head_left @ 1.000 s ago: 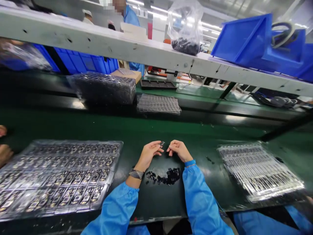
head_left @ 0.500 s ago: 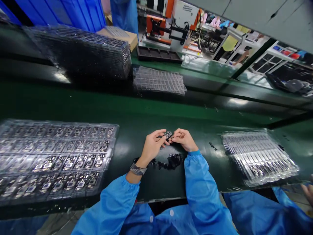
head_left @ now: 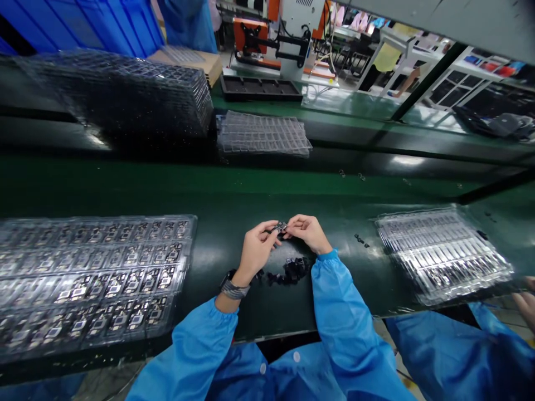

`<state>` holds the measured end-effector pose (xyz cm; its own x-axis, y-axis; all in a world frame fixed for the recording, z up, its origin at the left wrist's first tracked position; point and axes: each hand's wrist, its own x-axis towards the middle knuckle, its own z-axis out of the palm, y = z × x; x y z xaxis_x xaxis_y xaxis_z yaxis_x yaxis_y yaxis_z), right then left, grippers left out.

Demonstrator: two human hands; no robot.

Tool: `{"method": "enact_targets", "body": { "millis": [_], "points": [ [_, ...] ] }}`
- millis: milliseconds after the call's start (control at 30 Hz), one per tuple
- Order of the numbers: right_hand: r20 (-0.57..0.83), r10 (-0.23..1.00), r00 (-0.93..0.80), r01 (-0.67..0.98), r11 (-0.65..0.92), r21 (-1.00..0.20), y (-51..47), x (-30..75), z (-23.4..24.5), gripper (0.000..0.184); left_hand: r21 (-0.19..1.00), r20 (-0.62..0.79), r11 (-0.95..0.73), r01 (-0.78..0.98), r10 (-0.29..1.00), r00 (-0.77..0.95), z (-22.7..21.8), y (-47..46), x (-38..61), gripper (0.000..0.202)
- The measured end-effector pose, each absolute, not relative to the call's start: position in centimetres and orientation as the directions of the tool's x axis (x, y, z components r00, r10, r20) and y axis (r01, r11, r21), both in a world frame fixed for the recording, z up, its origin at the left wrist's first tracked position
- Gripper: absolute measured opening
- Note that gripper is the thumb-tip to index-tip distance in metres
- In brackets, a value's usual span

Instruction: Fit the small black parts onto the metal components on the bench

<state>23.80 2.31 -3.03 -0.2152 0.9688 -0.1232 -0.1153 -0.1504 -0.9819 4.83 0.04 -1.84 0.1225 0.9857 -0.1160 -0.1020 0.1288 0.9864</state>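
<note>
A small circuit board is held up between my two hands over the green bench. My left hand pinches its left side. My right hand has its fingertips closed at the right edge; whether a tiny part is also between them is hidden. Just below the hands lies a loose pile of small black parts, partly behind my left wrist. To the left, a clear plastic tray carries rows of similar boards. A few black bits lie right of my right hand.
A stack of clear trays lies at the right. Along the back are a tall tray stack, several flat clear trays and a black tray. Another person's hand shows at the right edge.
The view has shifted slightly. The board is tilted differently between my fingers, and both hands still hold close together around it.
</note>
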Motion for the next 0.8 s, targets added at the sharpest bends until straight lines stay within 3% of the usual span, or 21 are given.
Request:
{"method": "enact_targets", "body": {
  "millis": [800],
  "points": [
    [-0.092, 0.983, -0.160, -0.143, -0.115, -0.983, 2.07, 23.00, -3.15, 0.031, 0.973, -0.123, 0.135, -0.189, 0.989, 0.078, -2.79, 0.22, 5.18, 0.042]
  ]
}}
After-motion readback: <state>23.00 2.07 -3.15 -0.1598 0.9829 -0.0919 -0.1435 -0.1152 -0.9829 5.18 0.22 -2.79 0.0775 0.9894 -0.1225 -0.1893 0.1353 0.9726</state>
